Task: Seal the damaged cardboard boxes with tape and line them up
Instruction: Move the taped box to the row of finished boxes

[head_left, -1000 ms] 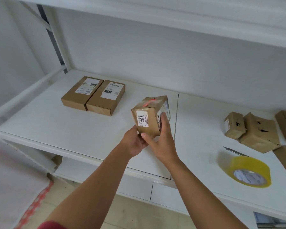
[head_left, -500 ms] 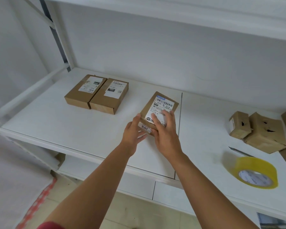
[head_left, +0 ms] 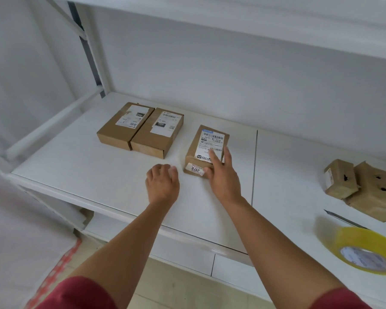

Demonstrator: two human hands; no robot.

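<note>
A small cardboard box (head_left: 204, 143) with a white shipping label lies flat on the white shelf (head_left: 98, 175), a gap to the right of two labelled boxes (head_left: 123, 126) (head_left: 157, 132) that sit side by side. My right hand (head_left: 221, 175) rests on the small box's near right corner, fingers straight on its top and thumb at its front edge. My left hand (head_left: 163, 184) hovers over the shelf just left of that box, loosely curled and holding nothing. A roll of yellow tape (head_left: 363, 250) lies at the right front.
Torn cardboard boxes (head_left: 340, 178) (head_left: 377, 192) with holes in them are piled at the right edge. A thin dark blade (head_left: 343, 218) lies between them and the tape. A second shelf board hangs overhead. Floor and a red-patterned mat show below the shelf's front edge.
The small box went from being held up in both hands to lying flat on the shelf, further left. My left hand has let go and drawn back; my right hand stays on it.
</note>
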